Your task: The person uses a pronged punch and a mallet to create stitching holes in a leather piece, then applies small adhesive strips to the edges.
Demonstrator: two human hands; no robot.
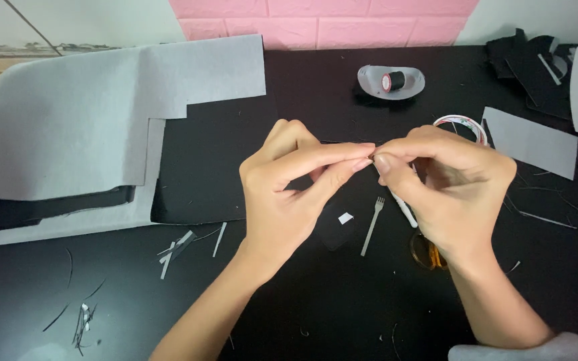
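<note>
Nearest, scraps: thin grey offcuts (176, 246) on the black table (316, 307), left of the pronged tool (372, 226).
Hands: left hand (289, 184) and right hand (453, 184) above that tool, fingertips meeting, each grip pinching something too fine to make out.
Farther: thread spool (392, 81) beyond the tool; grey felt sheet (88, 113) far left.

This looks like a home craft or leatherwork bench. A black work table (316, 314) carries large sheets of grey felt-like material (81, 113), cut grey and black pieces (532, 142), and thin offcut strips (176, 246). A spool of black thread (393, 81), a small pronged stitching chisel (373, 225) and a roll of tape (464, 125) lie there too. A pink brick-pattern wall panel (322, 20) stands behind.
</note>
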